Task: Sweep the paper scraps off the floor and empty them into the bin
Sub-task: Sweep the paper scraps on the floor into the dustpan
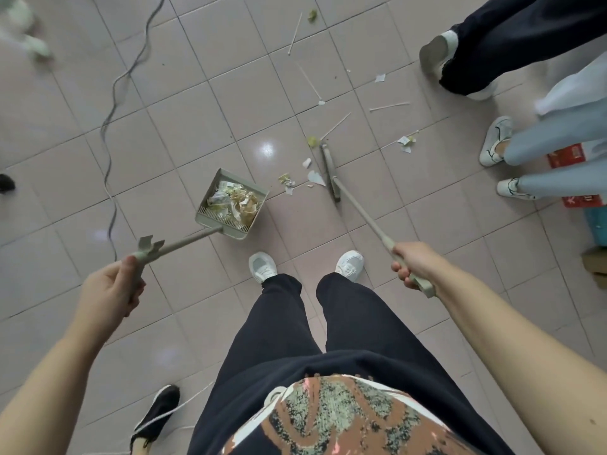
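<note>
Forearms outstretched, left hand [110, 290] gripping dustpan [231, 205] handle, right hand [414, 264] gripping broom [330, 172] handle

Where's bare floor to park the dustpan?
Bare tiles lie between the dustpan and the grey cable, and in front of the shoes. Crowded right: scraps by the broom head, sticks, bystanders' feet.

A blurred pale green shape [24, 31] smears the floor's top left corner. The right edge cuts off a red box [570, 156], a blue thing [596, 226] and a cardboard carton [596, 259]. Crumpled scraps hide the dustpan's [230, 205] floor.
</note>
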